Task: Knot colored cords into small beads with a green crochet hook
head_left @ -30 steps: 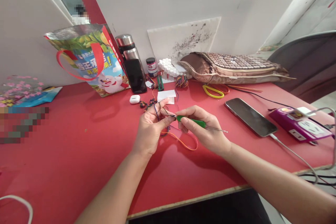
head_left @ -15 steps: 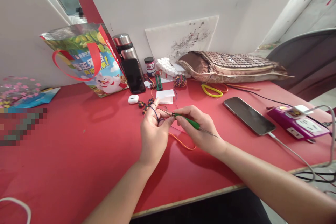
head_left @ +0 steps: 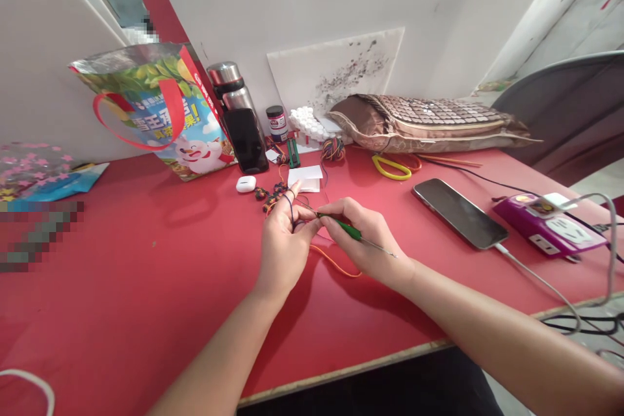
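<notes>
My right hand [head_left: 368,240] is closed around the green handle of a crochet hook [head_left: 347,227], whose thin metal shaft points back over the palm to the lower right. Opposite it, my left hand [head_left: 287,240] pinches a small dark piece of yarn work, mostly hidden by the fingers. A dark blue strand of yarn [head_left: 292,208] is looped round the raised left forefinger. Fingertips of both hands meet at the work. An orange strand [head_left: 336,263] curves over the red table below. Just behind the left hand lies a dark multicoloured knitted piece [head_left: 273,197].
Behind the hands are folded white paper [head_left: 305,177], a multicoloured yarn ball [head_left: 333,149], an earbud case [head_left: 246,184] and an upright phone [head_left: 246,141]. Yellow-handled scissors [head_left: 391,169], a charging phone [head_left: 461,213] and a purple power strip [head_left: 550,224] lie right. A shopping bag [head_left: 166,117] stands left.
The right hand and crochet hook have shifted slightly left, with the hook's handle tilting down. My left hand has turned a little, its forefinger raised. The whole view has drifted slightly.
</notes>
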Available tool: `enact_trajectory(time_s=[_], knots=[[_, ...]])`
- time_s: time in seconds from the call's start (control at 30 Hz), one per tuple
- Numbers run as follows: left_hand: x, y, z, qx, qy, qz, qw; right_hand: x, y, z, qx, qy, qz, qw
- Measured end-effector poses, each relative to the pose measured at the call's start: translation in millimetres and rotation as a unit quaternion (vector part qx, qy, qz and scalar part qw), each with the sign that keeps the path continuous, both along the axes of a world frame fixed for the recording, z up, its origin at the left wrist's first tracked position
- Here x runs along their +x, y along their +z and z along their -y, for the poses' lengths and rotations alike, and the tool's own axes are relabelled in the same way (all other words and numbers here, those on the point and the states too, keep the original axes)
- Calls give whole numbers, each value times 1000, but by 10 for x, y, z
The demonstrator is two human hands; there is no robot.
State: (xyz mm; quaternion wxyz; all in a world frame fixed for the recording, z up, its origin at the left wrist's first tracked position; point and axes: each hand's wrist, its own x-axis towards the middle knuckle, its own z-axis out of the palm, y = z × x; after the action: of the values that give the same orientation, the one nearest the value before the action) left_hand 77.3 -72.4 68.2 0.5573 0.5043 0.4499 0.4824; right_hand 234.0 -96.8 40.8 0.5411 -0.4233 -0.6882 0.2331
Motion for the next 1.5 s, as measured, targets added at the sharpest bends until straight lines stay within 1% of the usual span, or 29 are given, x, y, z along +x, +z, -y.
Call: enact_trajectory(time_s=[0.1,0.23,0.3,0.37,0.47,0.57,0.67,0.8,1.07,1.33,1.5], knots=[[24,-17,-1,-9,5,10,1000,-19,-27,5,45,-17,38,998],[29,31,-33,-53,-6,83,995,-23,-38,29,127,-27,78,988],[18,67,-48,-70,-19,119,990,-15,-32,37,148,-19,72,986],[0,98,-56,-73,-28,139,987,-1,-23,40,152,0,47,987],[-39,130,-64,-75,-34,149,985,17,-9,39,121,37,-17,992],[-78,151,-71,-80,-39,145,985,22,2,39,49,60,-98,992],[-99,168,-77,-80,-38,137,987,21,2,40,-26,81,-172,982],[-105,182,-74,-76,-38,128,988,30,-11,31,-73,88,-224,968],[-117,195,-60,-74,-46,97,992,56,15,14,-105,91,-264,954],[-131,207,-61,-63,-43,90,993,91,19,-7,-99,107,-273,951],[-132,207,-70,-56,-42,86,994,113,32,-5,-99,102,-264,954]])
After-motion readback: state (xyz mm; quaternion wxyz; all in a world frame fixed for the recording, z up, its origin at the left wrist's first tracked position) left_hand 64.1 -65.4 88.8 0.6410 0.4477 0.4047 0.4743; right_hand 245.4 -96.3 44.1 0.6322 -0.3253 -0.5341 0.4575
